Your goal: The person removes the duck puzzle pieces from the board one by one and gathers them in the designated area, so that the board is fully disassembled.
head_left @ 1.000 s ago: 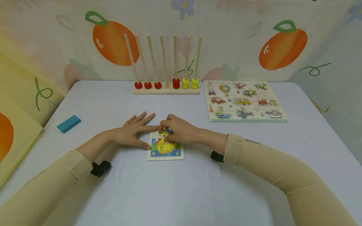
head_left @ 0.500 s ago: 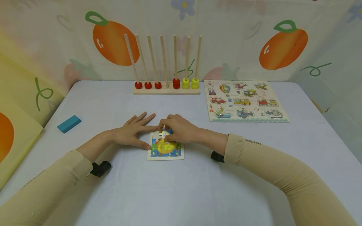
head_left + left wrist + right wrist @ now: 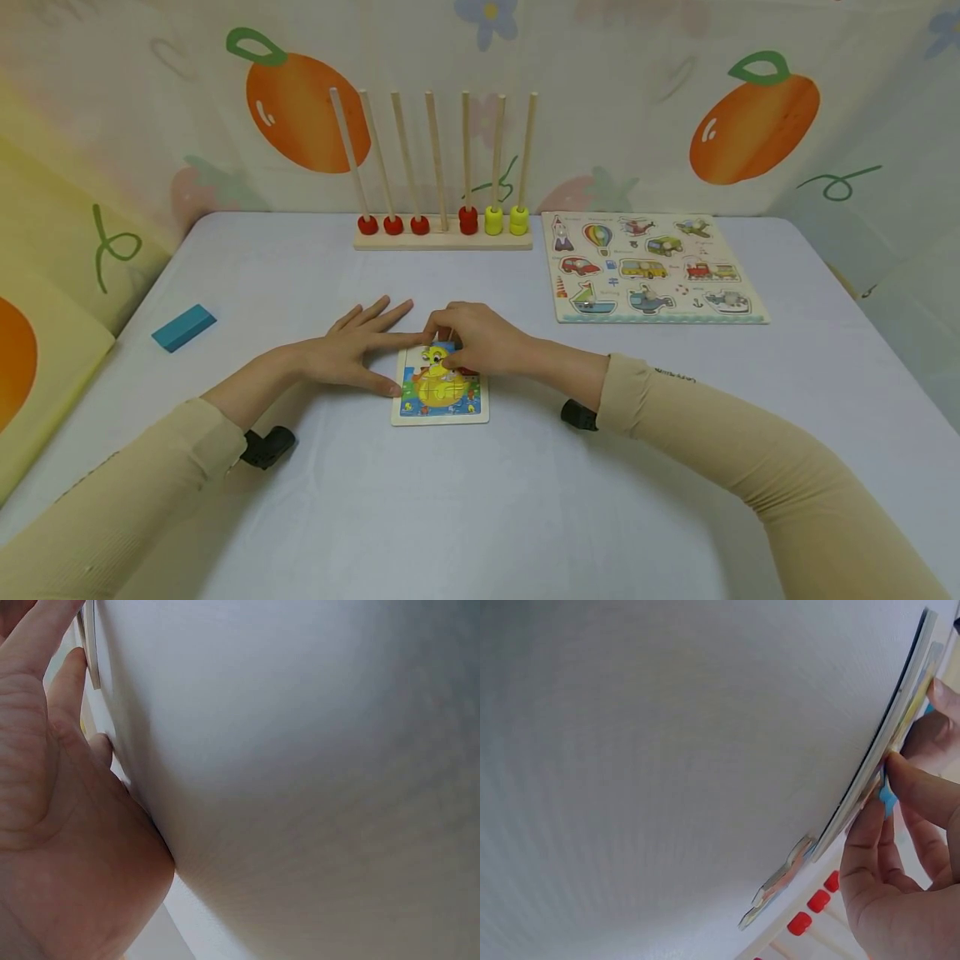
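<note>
A small framed jigsaw puzzle [image 3: 438, 421] with a yellow duck picture lies in the middle of the table. My left hand [image 3: 352, 350] rests flat with spread fingers; its thumb touches the puzzle's left edge and its index fingertip lies at the top left corner. My right hand [image 3: 483, 337] is over the puzzle's upper right, covering that part. In the right wrist view, its thumb and fingers pinch a blue puzzle piece [image 3: 887, 796] close against the puzzle's face. The left wrist view shows the left palm [image 3: 75, 825] and a sliver of the puzzle's frame [image 3: 91, 652].
A wooden bead stand [image 3: 442, 242] with red and yellow beads stands at the back. Right of it lies a vehicle peg puzzle board [image 3: 660, 317]. A blue block [image 3: 183, 328] sits far left. Thin loose pieces [image 3: 780, 877] lie beside the puzzle, hidden in the head view.
The right thumb has shifted slightly up and right over the puzzle, and more of the yellow duck head shows. The left hand has stayed in place.
</note>
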The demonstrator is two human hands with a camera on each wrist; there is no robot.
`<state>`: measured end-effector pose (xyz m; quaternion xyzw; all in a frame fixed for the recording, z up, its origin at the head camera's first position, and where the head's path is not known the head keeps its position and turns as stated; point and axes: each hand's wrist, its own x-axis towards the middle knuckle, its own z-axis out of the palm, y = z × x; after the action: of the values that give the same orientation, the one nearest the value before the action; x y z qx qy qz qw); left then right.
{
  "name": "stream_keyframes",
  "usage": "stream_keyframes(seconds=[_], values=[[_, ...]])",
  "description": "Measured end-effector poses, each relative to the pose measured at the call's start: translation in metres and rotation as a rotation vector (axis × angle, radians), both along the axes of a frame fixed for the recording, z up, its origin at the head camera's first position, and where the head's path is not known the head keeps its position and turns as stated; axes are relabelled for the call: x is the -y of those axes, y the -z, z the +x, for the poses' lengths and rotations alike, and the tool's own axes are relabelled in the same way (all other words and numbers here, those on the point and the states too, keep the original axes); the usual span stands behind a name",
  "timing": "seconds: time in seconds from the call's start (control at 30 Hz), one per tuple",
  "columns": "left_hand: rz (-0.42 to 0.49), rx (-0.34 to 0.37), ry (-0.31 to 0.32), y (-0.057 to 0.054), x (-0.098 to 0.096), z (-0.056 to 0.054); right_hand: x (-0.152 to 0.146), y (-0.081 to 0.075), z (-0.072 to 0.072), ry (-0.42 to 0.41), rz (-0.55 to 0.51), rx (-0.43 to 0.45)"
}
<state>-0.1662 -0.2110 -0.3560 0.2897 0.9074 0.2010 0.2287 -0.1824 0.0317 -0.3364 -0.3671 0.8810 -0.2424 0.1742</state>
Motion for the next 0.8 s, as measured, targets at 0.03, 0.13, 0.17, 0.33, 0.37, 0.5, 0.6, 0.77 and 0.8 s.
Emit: stream_keyframes(seconds=[0.03, 0.13, 0.17, 0.33, 0.37, 0.5, 0.6, 0.77, 0.8], values=[[0.000, 0.001, 0.000, -0.0001, 0.0000, 0.0000, 0.0001, -0.0002, -0.0001, -0.002, 0.000, 0.001], [0.000, 0.002, -0.001, -0.0005, 0.0000, -0.0001, 0.0000, -0.0008, 0.0002, -0.003, -0.007, 0.017], [0.001, 0.003, -0.002, -0.0006, 0.0000, -0.0001, 0.0000, -0.0008, 0.0002, -0.002, -0.009, 0.023], [0.004, 0.003, -0.002, -0.0002, 0.0002, -0.0004, -0.0006, 0.0000, 0.0006, -0.004, -0.014, 0.047], [0.004, 0.001, -0.001, 0.0001, 0.0003, -0.0004, -0.0007, 0.0002, 0.0005, -0.008, -0.016, 0.046], [0.003, -0.010, -0.001, 0.0010, 0.0010, -0.0004, -0.0015, 0.0008, 0.0000, -0.022, -0.024, 0.043], [0.005, -0.014, 0.000, 0.0011, 0.0013, -0.0003, -0.0020, 0.0008, -0.0001, -0.026, -0.029, 0.051], [0.008, -0.014, 0.002, 0.0009, 0.0012, 0.0000, -0.0028, 0.0004, 0.0000, -0.026, -0.032, 0.068], [0.008, -0.015, 0.002, 0.0009, 0.0012, 0.0000, -0.0028, 0.0005, 0.0000, -0.026, -0.033, 0.070]])
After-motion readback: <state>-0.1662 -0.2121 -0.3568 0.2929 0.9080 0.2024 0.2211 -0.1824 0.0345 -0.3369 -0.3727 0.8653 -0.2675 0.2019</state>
